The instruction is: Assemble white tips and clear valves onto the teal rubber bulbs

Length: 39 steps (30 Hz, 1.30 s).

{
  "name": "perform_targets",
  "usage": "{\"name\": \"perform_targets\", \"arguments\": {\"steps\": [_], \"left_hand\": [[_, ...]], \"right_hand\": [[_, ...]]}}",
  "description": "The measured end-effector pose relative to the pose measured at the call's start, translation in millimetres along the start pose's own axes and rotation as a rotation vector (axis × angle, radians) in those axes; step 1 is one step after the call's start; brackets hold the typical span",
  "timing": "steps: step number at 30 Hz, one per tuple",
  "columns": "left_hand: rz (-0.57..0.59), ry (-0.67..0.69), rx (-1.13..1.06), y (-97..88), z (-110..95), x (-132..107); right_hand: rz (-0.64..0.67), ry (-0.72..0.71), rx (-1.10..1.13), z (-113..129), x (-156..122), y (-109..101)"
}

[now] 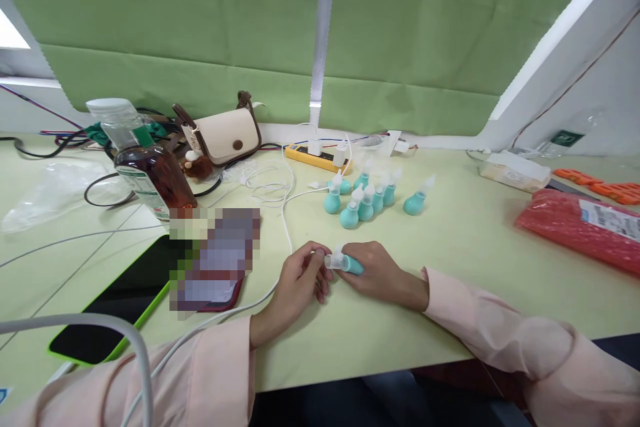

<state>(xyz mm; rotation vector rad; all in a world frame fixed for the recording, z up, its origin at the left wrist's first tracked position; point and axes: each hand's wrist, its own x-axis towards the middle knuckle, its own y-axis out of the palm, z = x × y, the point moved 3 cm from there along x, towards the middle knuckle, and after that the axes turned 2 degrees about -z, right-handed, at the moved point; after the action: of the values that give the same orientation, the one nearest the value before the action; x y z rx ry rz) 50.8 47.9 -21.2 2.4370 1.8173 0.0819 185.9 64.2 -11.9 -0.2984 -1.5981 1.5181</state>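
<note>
My right hand [373, 270] is wrapped round a teal bulb nasal aspirator [353, 265], whose clear tube end points left. Beside that clear end is my left hand [303, 277], thumb and fingertips drawn together; whether they pinch the tube or some small piece is hidden. Behind the hands stand several more teal nasal aspirators [349, 215] with whitish tips, grouped closely. One nasal aspirator [415, 203] leans apart from them on the right.
A white cable [284, 220] runs from the yellow power strip [310, 159] past my left wrist. At left are a green-edged phone [123, 300], a blurred-out phone [220, 260], a dark bottle [155, 177] and a cream handbag [227, 137]. A red package [565, 223] lies right.
</note>
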Motion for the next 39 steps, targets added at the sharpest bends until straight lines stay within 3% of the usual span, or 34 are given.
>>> {"name": "perform_targets", "arguments": {"steps": [4, 8, 14, 21, 27, 31, 36, 39], "left_hand": [[-0.018, 0.063, 0.209, -1.1, -0.6, -0.2], [-0.101, 0.216, 0.389, -4.1, -8.5, -2.5], [-0.107, 0.41, 0.695, -9.0, -17.7, -2.3], [-0.096, 0.833, 1.101, -7.2, -23.2, -6.1], [-0.169, 1.121, 1.404, -2.2, -24.7, -14.2], [-0.174, 1.11, 1.364, -3.5, -23.7, -14.0], [-0.091, 0.912, 0.987, -8.5, -26.0, -7.0], [-0.108, 0.848, 0.901, -10.6, -26.2, -3.9]], "right_hand": [[0.035, 0.01, -0.146, 2.9, -1.5, 1.7], [0.038, -0.04, -0.025, 8.3, -0.2, -4.4], [0.016, -0.17, 0.014, 3.5, 0.0, -9.4], [0.003, 0.008, 0.243, 2.8, -0.1, -7.9], [-0.039, 0.077, 0.194, 10.0, -1.1, -10.5], [-0.089, 0.054, 0.08, 11.1, -3.1, -9.2], [-0.133, 0.008, -0.101, 9.5, -4.5, -7.7], [-0.177, -0.043, -0.184, 9.2, -4.7, -9.3]]}}
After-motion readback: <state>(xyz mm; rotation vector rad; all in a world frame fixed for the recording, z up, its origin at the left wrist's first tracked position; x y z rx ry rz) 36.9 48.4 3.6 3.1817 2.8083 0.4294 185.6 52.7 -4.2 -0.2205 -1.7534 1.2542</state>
